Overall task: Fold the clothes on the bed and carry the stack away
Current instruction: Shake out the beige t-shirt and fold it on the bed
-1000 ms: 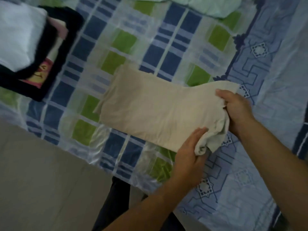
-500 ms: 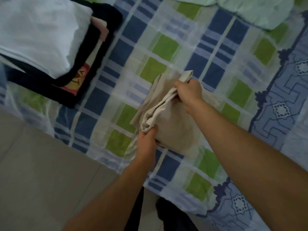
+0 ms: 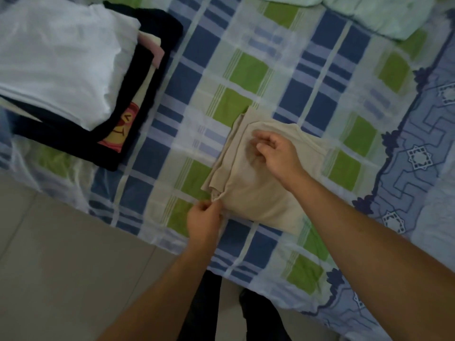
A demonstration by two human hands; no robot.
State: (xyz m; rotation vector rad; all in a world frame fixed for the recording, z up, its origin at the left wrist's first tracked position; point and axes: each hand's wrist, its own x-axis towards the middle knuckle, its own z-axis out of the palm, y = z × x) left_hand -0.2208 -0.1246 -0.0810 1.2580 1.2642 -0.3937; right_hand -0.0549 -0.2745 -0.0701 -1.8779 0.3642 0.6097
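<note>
A beige garment (image 3: pixel 258 190) lies folded in half on the checked bedsheet (image 3: pixel 214 60), near the bed's front edge. My left hand (image 3: pixel 205 219) pinches the garment's near left corner. My right hand (image 3: pixel 275 151) hovers over the top of the fold with loosely curled fingers and holds nothing. At the upper left sits the stack of folded clothes (image 3: pixel 61 57): a white piece on top, black ones beneath, one with a red and yellow print (image 3: pixel 121 130).
A pale green cloth (image 3: pixel 369 13) lies bunched at the top right of the bed. A blue patterned sheet (image 3: pixel 423 148) covers the right side. Grey floor tiles (image 3: pixel 61 267) run along the bed's front edge, where my dark trouser legs (image 3: pixel 209 308) stand.
Both hands carried the garment's right end over to the left, folding it in half. My right hand then let go and opened; my left hand still holds the near corner.
</note>
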